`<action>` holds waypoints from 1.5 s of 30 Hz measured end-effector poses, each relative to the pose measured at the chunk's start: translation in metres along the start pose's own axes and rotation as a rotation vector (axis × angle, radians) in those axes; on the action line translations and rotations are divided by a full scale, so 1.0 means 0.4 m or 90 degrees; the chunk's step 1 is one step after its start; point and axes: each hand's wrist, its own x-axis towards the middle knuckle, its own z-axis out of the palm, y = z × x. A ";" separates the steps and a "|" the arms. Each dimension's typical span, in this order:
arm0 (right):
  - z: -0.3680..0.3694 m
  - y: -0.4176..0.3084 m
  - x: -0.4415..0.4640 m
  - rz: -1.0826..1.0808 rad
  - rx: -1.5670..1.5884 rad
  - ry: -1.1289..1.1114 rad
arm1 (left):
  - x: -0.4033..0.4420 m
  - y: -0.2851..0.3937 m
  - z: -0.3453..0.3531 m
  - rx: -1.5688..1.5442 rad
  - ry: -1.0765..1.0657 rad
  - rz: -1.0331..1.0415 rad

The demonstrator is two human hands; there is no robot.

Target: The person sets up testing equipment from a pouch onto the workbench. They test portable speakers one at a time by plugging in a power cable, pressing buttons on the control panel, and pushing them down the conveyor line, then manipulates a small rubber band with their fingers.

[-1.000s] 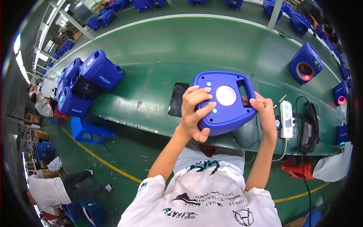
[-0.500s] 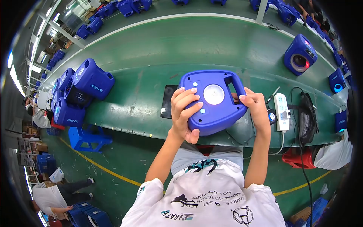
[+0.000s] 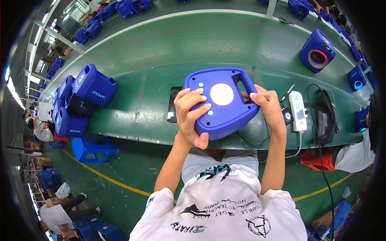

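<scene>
A blue portable speaker (image 3: pixel 231 114) is held up over the near edge of the green workbench, tilted. Its face has a round panel glowing white (image 3: pixel 222 94), small lit spots and dark screw holes. My left hand (image 3: pixel 191 114) clasps the left side, fingers across the face by the lit spots and thumb at the lower edge. With my right hand (image 3: pixel 267 105) I grip the handle on the right, thumb on top and fingers partly hidden behind it. A black phone-like slab (image 3: pixel 172 105) lies on the bench, partly covered by my left hand.
A white power strip (image 3: pixel 298 110), a cable and a black mesh bag (image 3: pixel 325 116) lie to the right. Blue speakers (image 3: pixel 92 86) are piled at the left; another, ring lit (image 3: pixel 318 52), stands far right. A blue stool (image 3: pixel 94 148) is below the bench. Other people are nearby.
The speaker has shifted slightly left and up in view, with both hands still on it. Its round panel now looks more evenly bright white. The whole view has shifted a little.
</scene>
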 end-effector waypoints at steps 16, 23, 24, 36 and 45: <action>0.007 -0.003 -0.006 0.007 -0.006 0.016 | -0.001 -0.016 -0.002 -0.004 -0.007 0.029; 0.010 -0.007 -0.005 -0.004 -0.009 0.010 | 0.002 -0.016 0.000 -0.013 -0.001 0.029; 0.011 -0.007 -0.005 -0.005 -0.008 0.012 | 0.002 -0.016 0.000 -0.014 0.000 0.028; 0.015 -0.013 -0.007 -0.006 -0.003 0.018 | -0.012 -0.011 0.007 -0.013 0.011 0.007; 0.010 -0.003 -0.006 -0.004 -0.015 0.021 | -0.013 -0.009 0.007 -0.017 0.012 -0.001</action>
